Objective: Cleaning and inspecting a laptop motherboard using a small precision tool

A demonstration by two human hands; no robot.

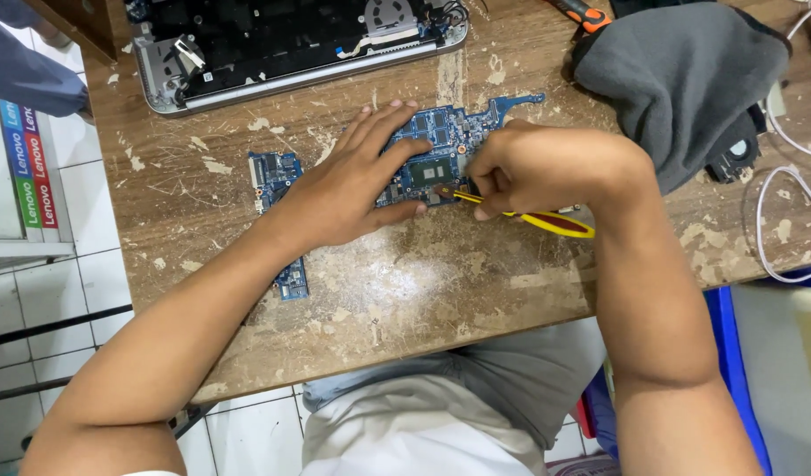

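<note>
My left hand [353, 189] lies flat and open on the blue circuit board [441, 145] in the middle of the bench [423, 291]. My right hand [533, 167] grips a yellow screwdriver [546, 220], its tip on the board. An open laptop [291, 44] sits behind. A grey cloth [679, 70] lies right, near white cables [776, 220].

Label strip [25, 167]: stands at the far left edge, beside my wooden table, running down a pale upright panel.
Shape: narrow vertical band of stacked small rectangles.
Colours: blue at the top, then purple, green and red, each with white lettering.
Small sticker [208, 77]: white, on the opened laptop base at the top.
</note>
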